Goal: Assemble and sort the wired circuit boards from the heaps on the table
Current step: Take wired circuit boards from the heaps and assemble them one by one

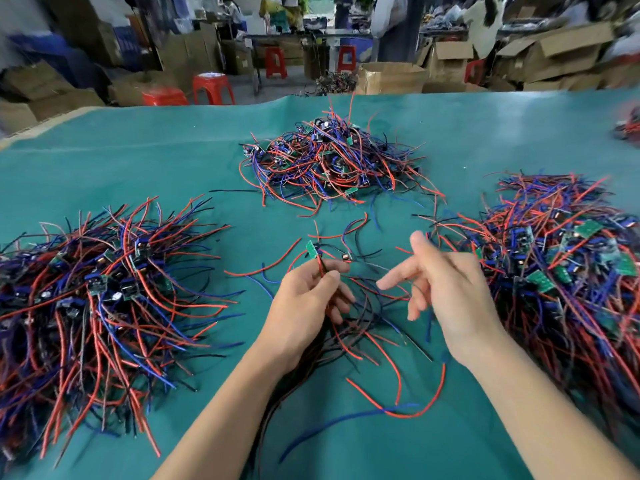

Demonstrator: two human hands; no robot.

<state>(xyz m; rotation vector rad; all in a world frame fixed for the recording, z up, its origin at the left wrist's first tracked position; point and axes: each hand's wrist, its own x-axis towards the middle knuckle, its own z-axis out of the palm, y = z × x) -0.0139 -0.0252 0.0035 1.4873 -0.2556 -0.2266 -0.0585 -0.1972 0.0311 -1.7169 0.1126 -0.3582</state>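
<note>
Teal covering spreads over the surface (138, 161); I see my left hand (304, 299) pinching the wires of a small green circuit board (312, 249) that stands just above its fingers. My right hand (446, 289) hovers beside it, fingers spread and holding nothing. Heaps of wired boards lie left (86, 289), beyond (329, 161) and right (561, 258) of the fingers

No text, label or number can be read anywhere (boards and cartons too blurred).
</note>
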